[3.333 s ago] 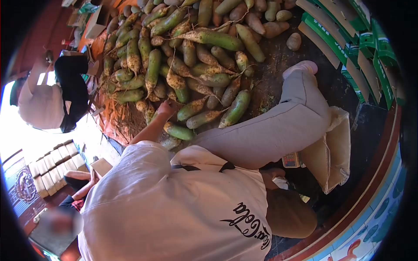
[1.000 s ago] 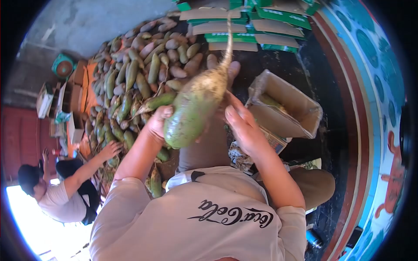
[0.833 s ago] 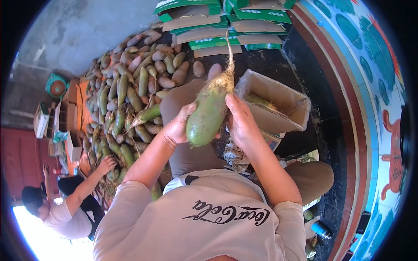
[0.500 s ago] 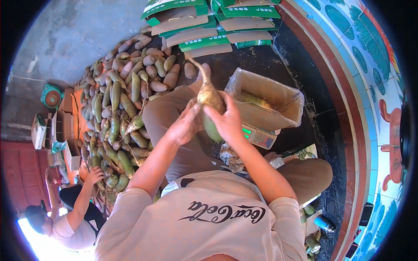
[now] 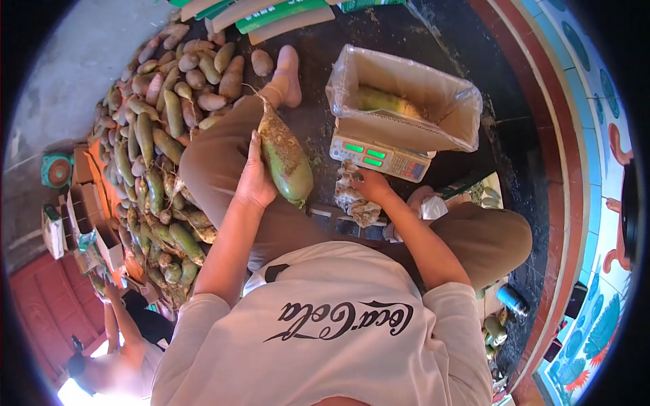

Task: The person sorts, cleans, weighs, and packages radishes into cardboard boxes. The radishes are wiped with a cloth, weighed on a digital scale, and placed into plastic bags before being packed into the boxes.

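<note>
**One hand on a heavy, muddy radish**

My left hand is closed around the side of a big green radish, thumb on one flank, fingers wrapped behind where I can't see them. The radish hangs just off my palm toward my right, above my leg, its thin root pointing away from me and its blunt green end toward my chest.

My right hand is off it entirely, resting knuckles-up on a crumpled rag on the floor. Whether the fingers are pinching the cloth or only lying on it, I cannot tell. Just beyond that hand sits the scale, with a lined box on top and another radish lying inside.

The weak point, I think, is the grip. One hand holds from the side, with nothing underneath, and the skin is caked with dirt (gritty skin slides easily). If my fingers loosen, the heavy end could swing down and hit my leg or the floor beside the rag.

The box is the other worry. It overhangs the scale on both sides, so a knock on its near wall could tip or shift it.

Past my left hand, the pile lies loose and could roll.
</note>
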### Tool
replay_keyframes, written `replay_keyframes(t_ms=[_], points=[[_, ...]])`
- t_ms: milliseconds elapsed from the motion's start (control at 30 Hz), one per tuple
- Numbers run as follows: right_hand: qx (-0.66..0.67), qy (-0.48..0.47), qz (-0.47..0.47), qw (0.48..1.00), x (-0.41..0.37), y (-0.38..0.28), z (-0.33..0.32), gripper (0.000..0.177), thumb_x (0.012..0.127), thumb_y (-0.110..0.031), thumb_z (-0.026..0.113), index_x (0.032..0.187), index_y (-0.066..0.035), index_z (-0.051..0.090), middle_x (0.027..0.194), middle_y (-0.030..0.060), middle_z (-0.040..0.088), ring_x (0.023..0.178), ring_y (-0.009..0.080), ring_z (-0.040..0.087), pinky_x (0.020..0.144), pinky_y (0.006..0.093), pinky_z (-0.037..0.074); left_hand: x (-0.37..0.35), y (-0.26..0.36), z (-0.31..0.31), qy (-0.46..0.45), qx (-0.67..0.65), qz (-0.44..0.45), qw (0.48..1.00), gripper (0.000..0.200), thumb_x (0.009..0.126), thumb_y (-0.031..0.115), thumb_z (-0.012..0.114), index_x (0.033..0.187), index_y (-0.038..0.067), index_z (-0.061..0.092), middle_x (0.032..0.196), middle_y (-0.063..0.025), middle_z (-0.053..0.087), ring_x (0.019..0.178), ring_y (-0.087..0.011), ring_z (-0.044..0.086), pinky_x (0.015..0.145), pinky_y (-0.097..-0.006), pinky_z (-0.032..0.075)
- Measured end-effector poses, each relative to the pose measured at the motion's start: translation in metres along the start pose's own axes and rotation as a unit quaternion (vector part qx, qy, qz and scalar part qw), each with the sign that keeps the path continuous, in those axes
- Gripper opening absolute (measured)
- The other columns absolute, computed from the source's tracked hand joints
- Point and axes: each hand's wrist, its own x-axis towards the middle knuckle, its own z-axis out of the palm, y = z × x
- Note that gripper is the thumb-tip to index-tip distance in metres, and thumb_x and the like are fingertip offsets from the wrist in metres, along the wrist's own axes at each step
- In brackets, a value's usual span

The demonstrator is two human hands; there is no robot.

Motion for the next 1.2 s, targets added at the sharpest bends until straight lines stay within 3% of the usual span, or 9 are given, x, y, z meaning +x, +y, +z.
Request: replay_keyframes(t_ms=[133,300,500,567,600,800,900,1000,1200], points=[[-0.243,-0.074,0.040,0.966,-0.010,0.032,0.042,0.052,0.068,-0.038,0.068,0.116,-0.020,0.060,0.128,0.0152,0.044,0.120,0.0326,0.041,0.091,0.0416,0.043,0.003,-0.008,0.003,0.027,0.043,0.004,0.999,0.055,0.085,0.042,0.057,0.125,0.008,0.042,0.118,-0.0085,0.052,0.111,-0.0234,0.048,0.098,-0.0402,0.037],[-0.313,-0.117,0.044,0.941,-0.007,0.069,0.092,0.043,0.070,-0.031,0.066,0.107,-0.010,0.064,0.122,0.0169,0.049,0.118,0.0328,0.042,0.089,0.0434,0.044,0.009,-0.010,0.006,0.034,0.045,-0.025,0.998,0.054,0.079,0.029,0.065,0.123,0.005,0.043,0.117,-0.0096,0.053,0.111,-0.0243,0.049,0.099,-0.0414,0.036],[-0.100,-0.062,0.030,0.993,0.017,0.070,0.067,0.031,0.067,-0.025,0.065,0.087,-0.001,0.066,0.082,0.0188,0.064,0.079,0.0335,0.063,0.074,0.0390,0.050,0.013,-0.013,0.005,0.054,0.063,-0.046,0.995,0.046,0.076,0.015,0.063,0.118,0.006,0.047,0.113,-0.0090,0.054,0.107,-0.0252,0.050,0.097,-0.0417,0.037],[0.034,-0.013,0.025,0.999,0.014,0.054,0.043,0.033,0.066,-0.024,0.067,0.085,0.002,0.065,0.084,0.0198,0.064,0.080,0.0316,0.063,0.072,0.0387,0.049,0.014,-0.017,0.003,0.064,0.080,-0.029,0.994,0.047,0.077,0.011,0.063,0.119,0.006,0.043,0.112,-0.0077,0.053,0.106,-0.0241,0.050,0.096,-0.0408,0.038],[0.122,0.009,0.002,0.993,-0.001,0.025,0.011,0.024,0.068,-0.019,0.066,0.080,0.002,0.061,0.078,0.0138,0.063,0.074,0.0235,0.062,0.070,0.0338,0.048,0.013,-0.020,0.003,0.071,0.096,-0.022,0.993,0.049,0.077,0.010,0.063,0.121,0.007,0.042,0.112,-0.0074,0.053,0.105,-0.0238,0.050,0.096,-0.0405,0.039],[0.599,-0.004,-0.086,0.796,-0.064,-0.071,-0.069,0.025,0.074,-0.014,0.064,0.093,-0.001,0.055,0.086,0.0033,0.058,0.082,0.0123,0.055,0.075,0.0272,0.045,0.012,-0.038,-0.006,0.085,0.167,0.013,0.982,0.061,0.076,0.002,0.061,0.127,0.005,0.028,0.114,-0.0092,0.048,0.106,-0.0221,0.048,0.093,-0.0372,0.041],[0.576,0.036,-0.135,0.805,-0.074,-0.111,-0.060,0.037,0.078,-0.020,0.064,0.107,-0.001,0.051,0.101,0.0093,0.056,0.093,0.0184,0.054,0.084,0.0299,0.042,0.008,-0.054,-0.007,0.104,0.175,0.044,0.978,0.057,0.076,0.005,0.062,0.126,0.011,0.035,0.116,-0.0074,0.051,0.107,-0.0213,0.050,0.093,-0.0379,0.042],[0.334,0.241,-0.288,0.864,-0.057,-0.123,-0.033,0.044,0.081,-0.022,0.061,0.117,-0.001,0.047,0.114,0.0159,0.048,0.103,0.0262,0.049,0.093,0.0339,0.037,-0.003,-0.059,0.005,0.064,0.130,0.037,0.989,0.059,0.078,0.006,0.061,0.130,0.011,0.032,0.120,-0.0059,0.049,0.112,-0.0210,0.047,0.096,-0.0361,0.039],[0.436,0.204,-0.182,0.857,-0.045,-0.126,-0.007,0.042,0.083,-0.023,0.057,0.118,0.000,0.047,0.116,0.0205,0.047,0.108,0.0317,0.048,0.093,0.0372,0.037,-0.014,-0.058,0.013,0.061,0.130,0.038,0.989,0.060,0.078,0.007,0.060,0.130,0.011,0.032,0.121,-0.0052,0.047,0.112,-0.0200,0.046,0.097,-0.0353,0.037]])
